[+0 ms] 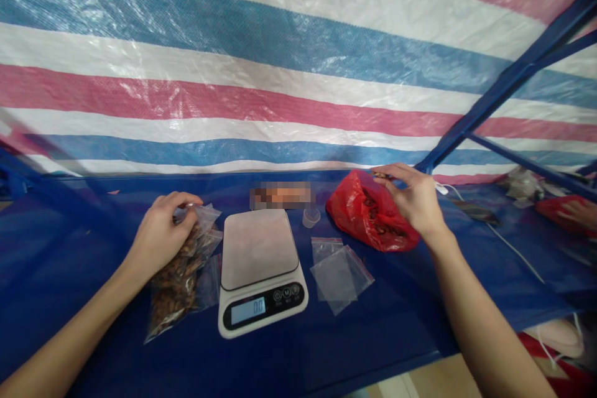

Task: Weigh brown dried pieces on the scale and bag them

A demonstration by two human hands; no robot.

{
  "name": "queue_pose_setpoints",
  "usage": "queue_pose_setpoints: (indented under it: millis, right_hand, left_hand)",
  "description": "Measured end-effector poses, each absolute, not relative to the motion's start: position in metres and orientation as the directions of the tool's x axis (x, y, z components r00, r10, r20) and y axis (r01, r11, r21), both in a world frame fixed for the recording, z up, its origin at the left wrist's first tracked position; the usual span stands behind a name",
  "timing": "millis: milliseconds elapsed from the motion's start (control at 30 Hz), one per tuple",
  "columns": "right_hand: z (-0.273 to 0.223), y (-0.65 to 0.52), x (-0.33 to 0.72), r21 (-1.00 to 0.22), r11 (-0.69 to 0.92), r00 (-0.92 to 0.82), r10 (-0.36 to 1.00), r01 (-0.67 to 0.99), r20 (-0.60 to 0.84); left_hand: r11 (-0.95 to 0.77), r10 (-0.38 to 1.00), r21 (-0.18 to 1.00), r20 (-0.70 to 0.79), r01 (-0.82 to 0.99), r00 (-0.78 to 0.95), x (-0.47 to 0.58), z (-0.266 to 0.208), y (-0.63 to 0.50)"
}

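Observation:
At the left, my left hand [163, 230] pinches the upper part of a clear zip bag [175, 298] filled with small brown dried pieces. My right hand [415, 196] is above the mouth of a red plastic bag [347, 205], thumb and fingertips closed on a few small brown pieces [382, 175]. More dark brown bits show inside the red bag. Between my hands a white kitchen scale [259, 255] reads 0.0, and its platform carries nothing. Flat clear zip bags [340, 277] lie overlapping to the right of the scale.
A small clear plastic cup [311, 218] stands behind the scale, beside a blurred-out orange-brown item [282, 194]. Blue metal bars [504, 90] and a striped plastic sheet [233, 93] border the blue table [364, 348]. At far right, another person's hand [581, 208] touches a red bag; a white cable [517, 255] runs nearby.

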State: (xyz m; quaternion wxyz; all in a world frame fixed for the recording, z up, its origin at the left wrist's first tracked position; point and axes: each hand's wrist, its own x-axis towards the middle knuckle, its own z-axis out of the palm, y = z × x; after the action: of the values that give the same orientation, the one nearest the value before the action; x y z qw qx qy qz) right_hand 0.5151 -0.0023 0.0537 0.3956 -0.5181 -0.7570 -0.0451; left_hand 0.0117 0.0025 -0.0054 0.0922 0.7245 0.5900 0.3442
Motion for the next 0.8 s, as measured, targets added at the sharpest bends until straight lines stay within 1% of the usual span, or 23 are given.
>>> queue_pose_setpoints:
  millis: [100,167,233,333,467,533,600,800]
  right_hand:
    - [0.065,-0.006,0.510,-0.410,0.456,-0.086,0.745,0.790,0.662]
    - [0.069,-0.009,0.499,-0.502,0.471,-0.042,0.758,0.725,0.651]
    - [0.069,-0.010,0.481,-0.603,0.504,-0.032,0.783,0.619,0.621]
    - [0.060,-0.009,0.448,-0.717,0.527,-0.096,0.830,0.456,0.550]
    - [0.036,-0.003,0.410,-0.833,0.476,-0.236,0.876,0.284,0.420]
    - [0.025,-0.001,0.400,-0.870,0.436,-0.264,0.888,0.229,0.375]
    - [0.016,0.000,0.396,-0.891,0.403,-0.261,0.901,0.210,0.346]
    - [0.006,0.000,0.397,-0.915,0.365,-0.246,0.915,0.173,0.319]
  left_hand:
    - [-0.271,0.925,0.533,0.375,0.802,0.063,0.013,-0.005,0.003]
    - [-0.255,0.929,0.527,0.365,0.810,0.055,0.014,-0.004,0.003]
    - [-0.250,0.930,0.524,0.365,0.814,0.050,0.015,-0.003,0.003]
    - [-0.261,0.926,0.514,0.371,0.817,0.062,0.015,-0.003,0.002]
    - [-0.261,0.931,0.479,0.354,0.838,0.088,0.014,-0.004,0.003]
    - [-0.263,0.932,0.459,0.347,0.848,0.101,0.013,-0.005,0.004]
    - [-0.265,0.933,0.449,0.341,0.854,0.110,0.013,-0.005,0.004]
    - [-0.270,0.935,0.440,0.334,0.857,0.123,0.012,-0.005,0.004]
